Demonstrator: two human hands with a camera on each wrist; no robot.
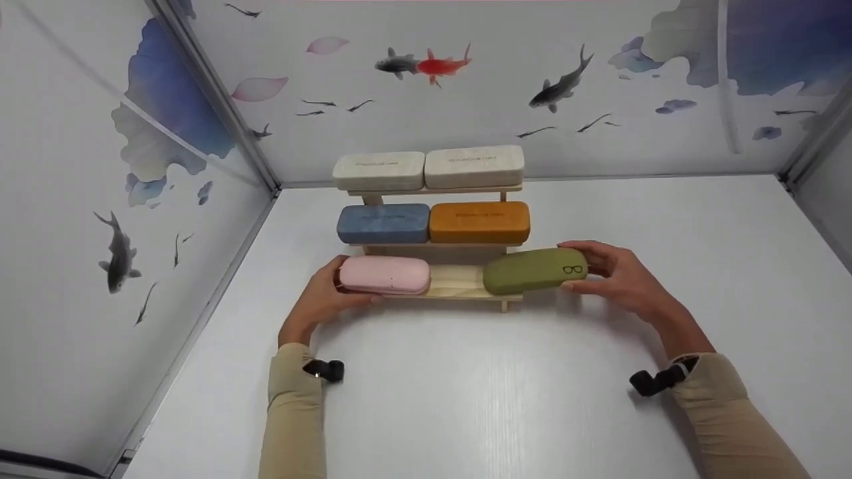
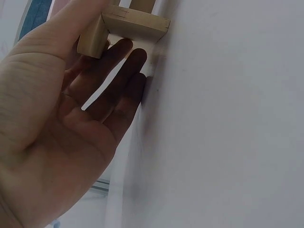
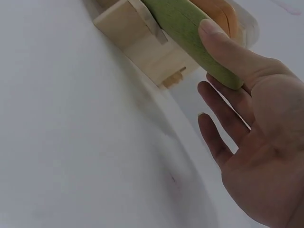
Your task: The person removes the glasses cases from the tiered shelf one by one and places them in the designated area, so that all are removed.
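In the head view, my right hand [image 1: 616,273] pinches the right end of a green glasses case [image 1: 536,271], thumb in front and fingers behind. This case lies slightly tilted, jutting past the right end of the lowest shelf of a wooden display rack [image 1: 456,282]. My left hand [image 1: 323,293] grips the rack's left end, beside a pink glasses case [image 1: 385,274] lying on that shelf. From the left wrist, three fingers [image 2: 128,92] extend beneath the shelf board [image 2: 135,23]; the thumb's tip is out of view there. A bare stretch of shelf separates both cases.
On the middle shelf sit a blue case [image 1: 383,223] and an orange case [image 1: 479,222], side by side. Two whitish cases [image 1: 379,171] occupy the top shelf. The rack stands on a white table [image 1: 452,399], with a fish-patterned back wall [image 1: 492,106] behind and another panel at left.
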